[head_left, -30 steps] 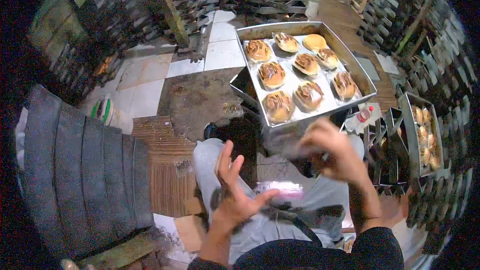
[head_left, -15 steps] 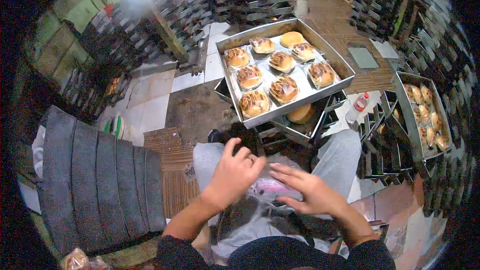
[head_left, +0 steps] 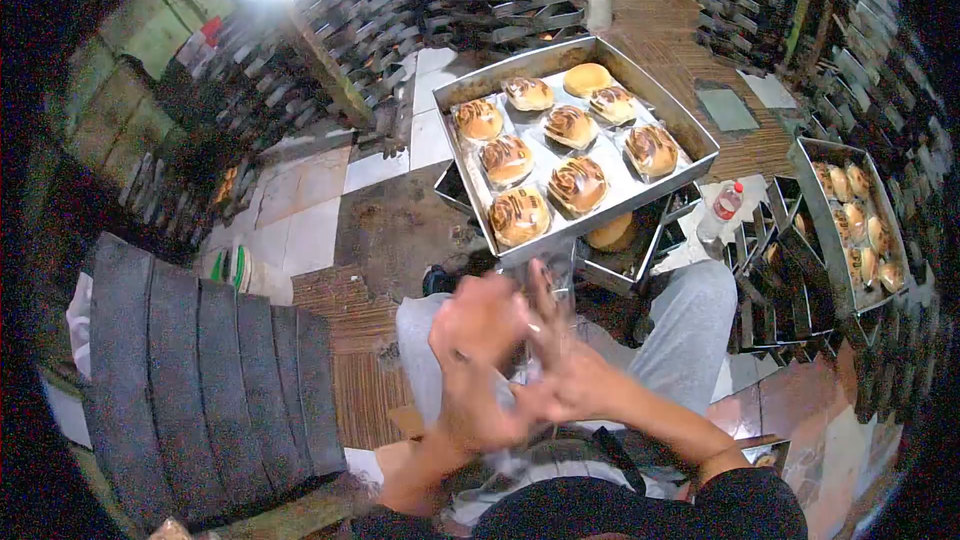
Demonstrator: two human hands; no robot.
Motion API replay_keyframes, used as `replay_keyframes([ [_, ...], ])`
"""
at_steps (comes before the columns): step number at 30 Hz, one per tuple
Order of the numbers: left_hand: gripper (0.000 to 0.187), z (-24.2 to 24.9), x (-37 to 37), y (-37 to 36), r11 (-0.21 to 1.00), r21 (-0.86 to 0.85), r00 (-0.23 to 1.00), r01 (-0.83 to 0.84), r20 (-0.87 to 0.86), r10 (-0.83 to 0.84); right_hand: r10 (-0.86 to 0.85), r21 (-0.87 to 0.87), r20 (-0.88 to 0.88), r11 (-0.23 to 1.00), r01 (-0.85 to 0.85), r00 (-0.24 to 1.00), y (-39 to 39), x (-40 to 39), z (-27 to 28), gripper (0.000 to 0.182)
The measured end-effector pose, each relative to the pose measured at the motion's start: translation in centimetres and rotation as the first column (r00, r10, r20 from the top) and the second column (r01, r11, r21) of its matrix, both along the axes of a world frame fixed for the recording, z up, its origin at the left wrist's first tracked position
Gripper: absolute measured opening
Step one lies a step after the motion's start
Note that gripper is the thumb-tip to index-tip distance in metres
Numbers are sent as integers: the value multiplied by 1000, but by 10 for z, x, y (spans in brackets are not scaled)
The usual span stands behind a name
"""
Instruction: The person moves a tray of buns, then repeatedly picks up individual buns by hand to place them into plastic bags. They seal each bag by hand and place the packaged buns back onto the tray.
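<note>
My left hand (head_left: pixel 480 340) and my right hand (head_left: pixel 555 360) are close together over my lap, both smeared by motion. Some fingers of the right hand point up, next to the left hand's bent fingers. Clear plastic (head_left: pixel 562 285) shows thinly by the right fingertips; whether either hand grips it cannot be made out. Just beyond the hands, a metal tray (head_left: pixel 620 195) holds several round buns in clear wrappers with brown swirls, such as the nearest bun (head_left: pixel 519 216). A plain bun (head_left: pixel 587 80) sits at its far edge.
Under the tray stand more metal trays (head_left: pixel 610 275). To the right are a bottle with a red cap (head_left: pixel 722 210) and another tray (head_left: pixel 848 312) of wrapped buns. Dark stacked trays (head_left: pixel 210 380) rise at the left. A white-lidded container (head_left: pixel 597 2) stands at the back.
My hands have come closer together and turned, with the right fingers now pointing up. The pink-tinted plastic packet between them no longer shows. The view has shifted slightly.
</note>
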State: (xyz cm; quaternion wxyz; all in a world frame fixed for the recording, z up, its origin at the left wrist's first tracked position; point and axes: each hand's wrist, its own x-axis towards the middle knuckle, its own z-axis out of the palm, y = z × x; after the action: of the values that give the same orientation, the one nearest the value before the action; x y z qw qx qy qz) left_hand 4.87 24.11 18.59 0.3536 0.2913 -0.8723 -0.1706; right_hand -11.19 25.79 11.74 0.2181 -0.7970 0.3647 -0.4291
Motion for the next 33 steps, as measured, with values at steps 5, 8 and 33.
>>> replay_keyframes([
  [5,56,-102,6,-39,508,730,486,457,-683,545,20,268,164,961,-64,986,4,55,-37,87],
  [8,48,-122,42,-85,529,725,92,441,-623,777,328,434,175,821,-372,928,-9,27,2,56],
  [33,61,-172,92,-141,416,712,153,565,-586,796,-529,355,544,849,392,651,-242,-259,61,56],
])
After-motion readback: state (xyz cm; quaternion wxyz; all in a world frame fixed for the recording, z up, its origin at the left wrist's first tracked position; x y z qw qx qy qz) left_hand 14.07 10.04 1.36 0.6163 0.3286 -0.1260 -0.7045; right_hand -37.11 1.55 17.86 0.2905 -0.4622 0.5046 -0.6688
